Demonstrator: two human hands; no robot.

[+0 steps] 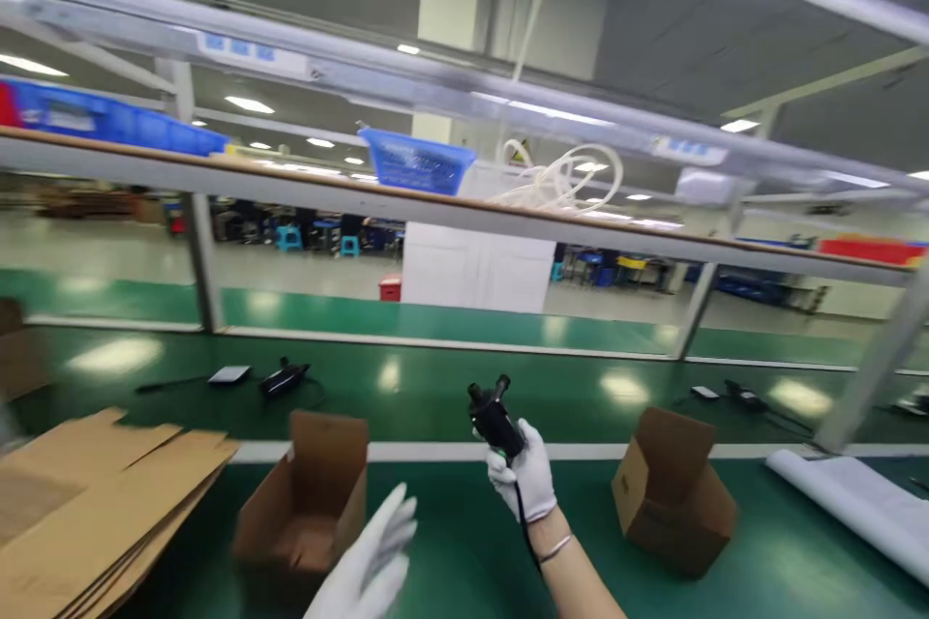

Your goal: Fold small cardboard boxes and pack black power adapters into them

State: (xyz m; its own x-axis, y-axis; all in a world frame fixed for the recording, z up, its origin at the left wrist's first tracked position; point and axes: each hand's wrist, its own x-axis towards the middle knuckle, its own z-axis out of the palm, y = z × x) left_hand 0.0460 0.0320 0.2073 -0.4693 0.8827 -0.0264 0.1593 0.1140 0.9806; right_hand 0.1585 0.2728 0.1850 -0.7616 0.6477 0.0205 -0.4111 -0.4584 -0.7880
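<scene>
Flat cardboard [137,503] lies stacked at my far left on the green bench [454,542], then comes an open box [330,450] with a flap standing up, and just beside its right side is my gloved left hand [374,556] — fingers stretched out, slightly parted, holding nothing. Around the middle, my gloved right hand [535,479] has its fingers curled closed about the black device [492,418], raised above the bench with its two stubby ends upward, its cord [529,544] running down by my wrist — and farther right stand another open box [678,450] and a white sheet [863,508].
</scene>
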